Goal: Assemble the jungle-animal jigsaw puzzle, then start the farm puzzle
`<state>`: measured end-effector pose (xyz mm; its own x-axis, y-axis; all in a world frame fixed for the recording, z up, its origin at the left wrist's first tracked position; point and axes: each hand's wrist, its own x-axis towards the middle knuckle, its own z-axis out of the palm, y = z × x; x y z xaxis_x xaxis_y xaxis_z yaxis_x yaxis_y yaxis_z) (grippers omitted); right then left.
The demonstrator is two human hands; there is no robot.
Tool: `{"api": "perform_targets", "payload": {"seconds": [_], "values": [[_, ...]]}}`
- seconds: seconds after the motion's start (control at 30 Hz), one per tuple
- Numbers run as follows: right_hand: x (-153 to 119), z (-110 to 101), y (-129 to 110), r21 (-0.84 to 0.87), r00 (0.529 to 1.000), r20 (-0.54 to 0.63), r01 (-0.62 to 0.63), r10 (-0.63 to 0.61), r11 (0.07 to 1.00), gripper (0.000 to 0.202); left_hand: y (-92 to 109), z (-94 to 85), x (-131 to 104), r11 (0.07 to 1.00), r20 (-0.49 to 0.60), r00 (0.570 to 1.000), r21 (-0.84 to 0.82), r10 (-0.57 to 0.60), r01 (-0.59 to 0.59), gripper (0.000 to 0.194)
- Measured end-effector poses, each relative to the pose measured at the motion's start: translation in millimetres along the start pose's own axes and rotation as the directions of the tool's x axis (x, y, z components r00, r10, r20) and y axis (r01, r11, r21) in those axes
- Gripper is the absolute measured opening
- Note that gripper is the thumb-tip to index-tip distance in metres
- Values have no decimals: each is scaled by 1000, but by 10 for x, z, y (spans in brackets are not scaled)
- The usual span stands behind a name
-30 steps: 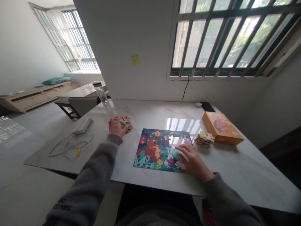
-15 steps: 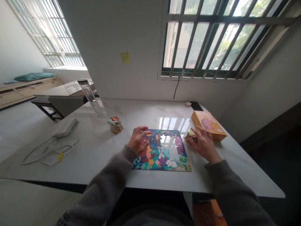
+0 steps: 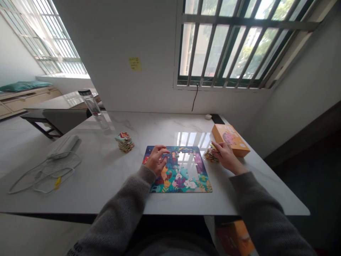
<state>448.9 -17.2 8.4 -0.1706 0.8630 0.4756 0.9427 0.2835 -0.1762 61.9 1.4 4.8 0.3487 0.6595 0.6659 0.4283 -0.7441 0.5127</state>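
Right hand point(image 3: 225, 156) is half-curled with fingertips at the piece pile point(image 3: 209, 155), honestly can't tell if it's gripping one. Left hand point(image 3: 156, 160) is loosely curled, nothing visible in it, over the left side of the puzzle point(image 3: 181, 182). Orange box point(image 3: 231, 138) sits just past the right hand.

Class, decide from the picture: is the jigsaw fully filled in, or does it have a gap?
It has a gap: inside the jigsaw, the white tabletop shows through, bordered by notched piece edges.
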Motion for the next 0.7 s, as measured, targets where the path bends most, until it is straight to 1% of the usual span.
{"api": "perform_targets", "payload": {"seconds": [0.07,0.13,0.2,0.23,0.3,0.37,0.43,0.47,0.6,0.63,0.7], "values": [[29,-37,-11,1,1000,-25,-11,11,1000,52,-2,4,-3,1000,7,1000,-2,-4,4,23],[54,-86,-82,24,998,-60,-21,22,999,53,6,11,-2,1000,12,1000,-10,-8,8,22],[76,-128,-240,108,997,-76,-16,24,994,53,27,22,6,999,20,1000,-31,-11,12,21],[87,-138,-351,177,998,-63,-2,13,984,52,40,30,11,999,31,999,-43,-9,11,21],[113,-129,-612,309,999,5,42,-46,950,49,65,52,18,998,82,996,-56,20,-16,20],[142,-84,-878,371,992,41,95,-118,924,47,82,78,16,997,167,984,-47,64,-56,20],[167,-23,-1097,466,984,101,87,-150,881,44,92,101,5,996,242,966,-47,88,-79,22],[177,7,-1185,518,977,135,71,-163,852,41,96,109,-1,996,259,962,-55,86,-74,25],[175,111,-1448,673,939,260,-11,-223,739,24,122,126,-11,995,236,969,-83,76,-58,45],[167,132,-1507,697,931,287,-39,-228,716,19,129,130,-10,994,228,970,-86,84,-66,46],[148,166,-1620,733,920,321,-91,-224,674,15,139,142,-11,992,205,973,-95,103,-85,39]]}}
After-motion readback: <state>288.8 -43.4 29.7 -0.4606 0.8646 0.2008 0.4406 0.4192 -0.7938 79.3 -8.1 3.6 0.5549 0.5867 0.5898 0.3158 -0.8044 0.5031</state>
